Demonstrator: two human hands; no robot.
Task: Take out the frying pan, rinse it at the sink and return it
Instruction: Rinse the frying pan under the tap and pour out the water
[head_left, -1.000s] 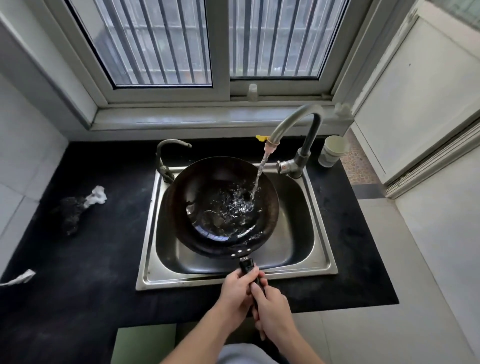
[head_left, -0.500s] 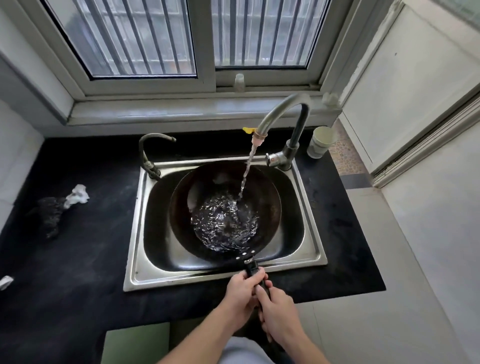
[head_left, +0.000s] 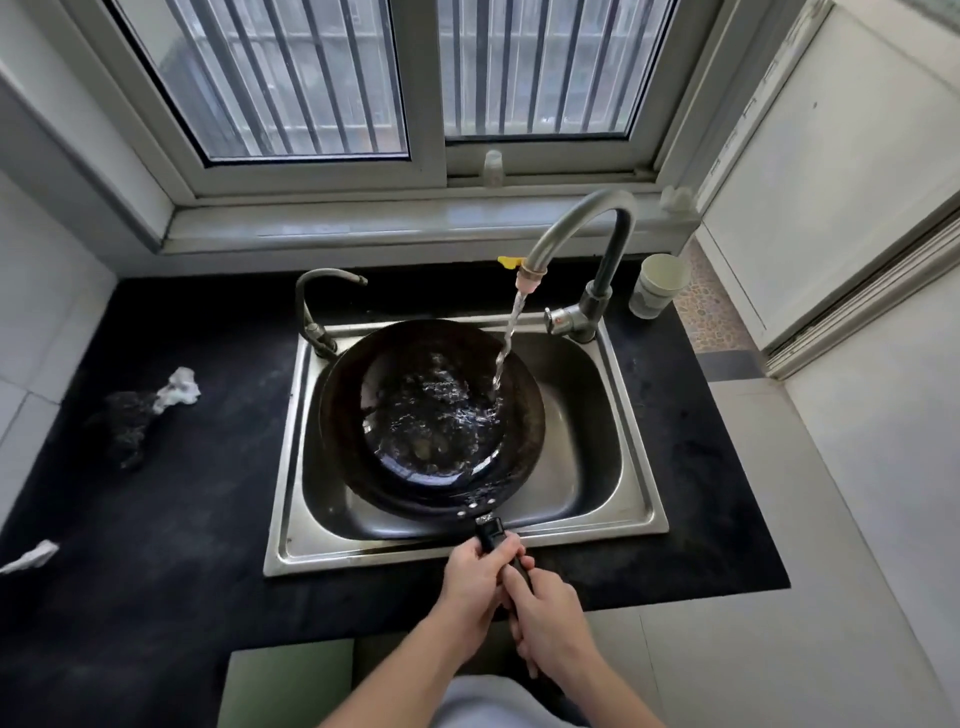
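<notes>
The dark round frying pan (head_left: 343, 415) sits over the steel sink (head_left: 639, 467), holding a pool of rippling water. A stream from the curved tap (head_left: 582, 223) falls into the pan's right side. The black handle (head_left: 491, 535) sticks out over the sink's front rim. My left hand (head_left: 475, 582) grips the handle nearest the pan. Just behind it, my right hand (head_left: 548, 618) grips the handle's end, which is hidden under my fingers.
A smaller second tap (head_left: 317, 306) stands at the sink's back left. A pale cup (head_left: 657, 286) sits on the black counter (head_left: 182, 509) by the main tap. A dark scrubber with a white rag (head_left: 140, 415) lies at left; a window sill runs behind.
The water pool in the pan has swirled and spread while the tap keeps running. Both hands stay on the handle; the pan has shifted slightly in the sink.
</notes>
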